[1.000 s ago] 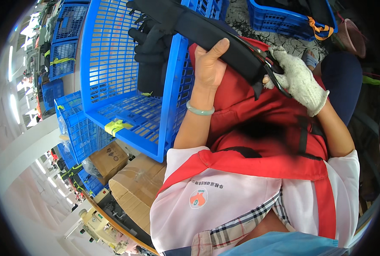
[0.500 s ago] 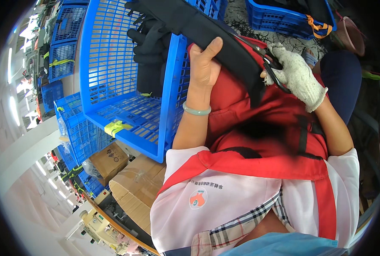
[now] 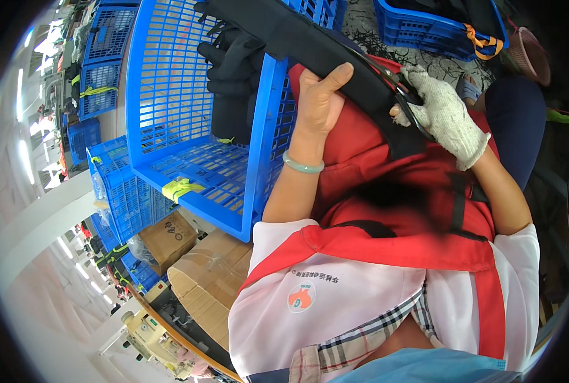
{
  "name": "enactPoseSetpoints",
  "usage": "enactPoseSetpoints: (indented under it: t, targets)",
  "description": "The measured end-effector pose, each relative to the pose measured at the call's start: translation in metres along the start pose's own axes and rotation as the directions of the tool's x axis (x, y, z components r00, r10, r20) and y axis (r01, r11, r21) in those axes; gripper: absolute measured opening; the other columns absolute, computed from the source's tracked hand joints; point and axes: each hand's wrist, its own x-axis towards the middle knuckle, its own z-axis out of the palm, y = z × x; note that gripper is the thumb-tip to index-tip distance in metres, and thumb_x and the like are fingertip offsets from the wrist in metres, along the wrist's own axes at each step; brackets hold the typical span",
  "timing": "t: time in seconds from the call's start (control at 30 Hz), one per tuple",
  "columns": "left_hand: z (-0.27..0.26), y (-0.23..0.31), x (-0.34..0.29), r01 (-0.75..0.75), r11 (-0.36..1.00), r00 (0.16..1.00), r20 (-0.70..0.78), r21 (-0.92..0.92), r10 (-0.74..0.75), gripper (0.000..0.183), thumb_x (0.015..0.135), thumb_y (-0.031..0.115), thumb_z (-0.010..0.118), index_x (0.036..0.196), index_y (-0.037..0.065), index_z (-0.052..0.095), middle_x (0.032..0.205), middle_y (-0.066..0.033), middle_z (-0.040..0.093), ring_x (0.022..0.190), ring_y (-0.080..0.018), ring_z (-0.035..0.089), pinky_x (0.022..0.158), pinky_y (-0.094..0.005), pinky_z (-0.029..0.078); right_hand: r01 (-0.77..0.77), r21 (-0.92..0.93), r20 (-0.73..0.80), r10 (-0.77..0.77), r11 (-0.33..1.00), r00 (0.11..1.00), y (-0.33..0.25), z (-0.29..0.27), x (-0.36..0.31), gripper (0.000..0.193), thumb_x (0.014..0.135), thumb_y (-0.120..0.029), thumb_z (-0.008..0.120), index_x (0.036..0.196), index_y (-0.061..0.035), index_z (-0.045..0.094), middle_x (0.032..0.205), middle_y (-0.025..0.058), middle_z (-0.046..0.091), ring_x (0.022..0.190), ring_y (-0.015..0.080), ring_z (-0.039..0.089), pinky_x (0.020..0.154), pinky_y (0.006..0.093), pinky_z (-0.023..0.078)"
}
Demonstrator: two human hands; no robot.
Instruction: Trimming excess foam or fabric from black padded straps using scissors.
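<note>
Both hands held the black padded strap (image 3: 335, 51): my bare left hand (image 3: 319, 102) gripped it, my gloved right hand (image 3: 444, 115) worked scissors (image 3: 402, 96) beside it. One slip risked nicking my left fingers (image 3: 335, 73).

We see a long black matt fabric strap (image 3: 310, 45), a white knitted cotton glove (image 3: 447, 118) with a rough weave, dark metal scissors (image 3: 409, 105), a glossy blue plastic lattice crate (image 3: 176, 115), a smooth pale green bangle (image 3: 302, 166), red matt cloth apron (image 3: 386, 185) and brown cardboard boxes (image 3: 201, 281).
</note>
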Motion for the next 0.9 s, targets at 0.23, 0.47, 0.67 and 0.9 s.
enactPoseSetpoints:
  t: [0.23, 0.47, 0.67, 0.9]
  targets:
    - [-0.002, 0.004, 0.004, -0.033, 0.997, 0.999, -0.020, 0.064, 0.035, 0.027, 0.085, 0.001, 0.067, 0.111, 0.004, 0.060, 0.106, -0.0054, 0.065, 0.098, -0.0189, 0.062, 0.093, -0.0338, 0.048, -0.025, 0.018, -0.019, 0.026, 1.000, 0.999, 0.000, -0.001, -0.002, 0.050, 0.078, -0.032, 0.077, 0.108, 0.0025, 0.059, 0.077, 0.0143, 0.065, 0.066, 0.0246, 0.065, 0.061, 0.0352, 0.048]
    - [0.002, -0.001, 0.001, -0.051, 0.999, 0.998, -0.041, -0.020, 0.050, 0.023, 0.083, -0.001, 0.068, 0.106, 0.002, 0.064, 0.103, -0.0058, 0.066, 0.095, -0.0172, 0.062, 0.090, -0.0312, 0.048, 0.055, -0.044, -0.046, -0.057, 0.998, 0.997, 0.004, 0.005, 0.001, 0.053, 0.075, -0.036, 0.078, 0.107, 0.0023, 0.059, 0.079, 0.0160, 0.064, 0.071, 0.0296, 0.065, 0.064, 0.0375, 0.048]
    - [-0.001, 0.010, 0.000, -0.019, 0.999, 1.000, -0.016, 0.041, 0.020, 0.024, 0.082, -0.001, 0.070, 0.105, 0.003, 0.064, 0.103, -0.0051, 0.066, 0.094, -0.0161, 0.062, 0.089, -0.0307, 0.049, 0.112, -0.025, -0.083, -0.113, 0.993, 0.990, 0.015, 0.005, 0.002, 0.042, 0.081, -0.024, 0.075, 0.108, 0.0032, 0.058, 0.074, 0.0112, 0.065, 0.063, 0.0181, 0.065, 0.059, 0.0338, 0.047]
    - [-0.004, 0.003, 0.000, -0.024, 0.997, 0.999, -0.041, 0.069, 0.027, 0.027, 0.081, -0.002, 0.071, 0.106, 0.004, 0.063, 0.103, -0.0048, 0.066, 0.095, -0.0170, 0.062, 0.090, -0.0314, 0.049, 0.048, -0.015, 0.018, -0.048, 0.999, 0.999, 0.000, 0.004, 0.003, 0.051, 0.078, -0.036, 0.075, 0.107, 0.0021, 0.058, 0.072, 0.0162, 0.064, 0.067, 0.0313, 0.065, 0.062, 0.0378, 0.048]
